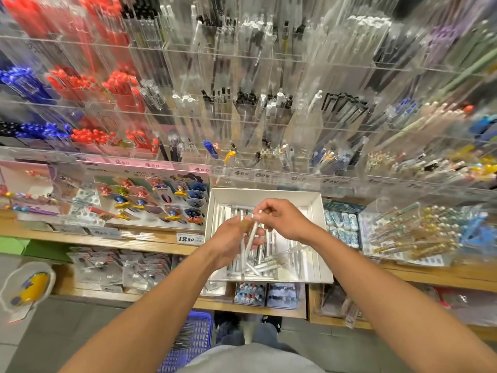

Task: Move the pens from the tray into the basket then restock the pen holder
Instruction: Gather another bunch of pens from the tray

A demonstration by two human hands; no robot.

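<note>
A white cardboard tray (317, 211) sits on the wooden shelf in front of me, with several white and clear pens (271, 261) lying loose in it. Above the tray, my left hand (231, 240) grips a small bundle of white pens (251, 238) that point down into the tray. My right hand (285, 219) pinches the top end of one pen in that bundle. A blue plastic basket (193, 343) stands on the floor by my feet, with dark pens lying in it. Clear acrylic pen holders (242, 114) fill the wall above.
Red and blue pens (88, 84) fill the holders at upper left. Keychain cards (150, 200) lie left of the tray, eraser packs (341, 224) and boxed pens (411, 232) to its right. A lower shelf (121, 273) holds packaged goods. My shoes (247, 327) are on the grey floor.
</note>
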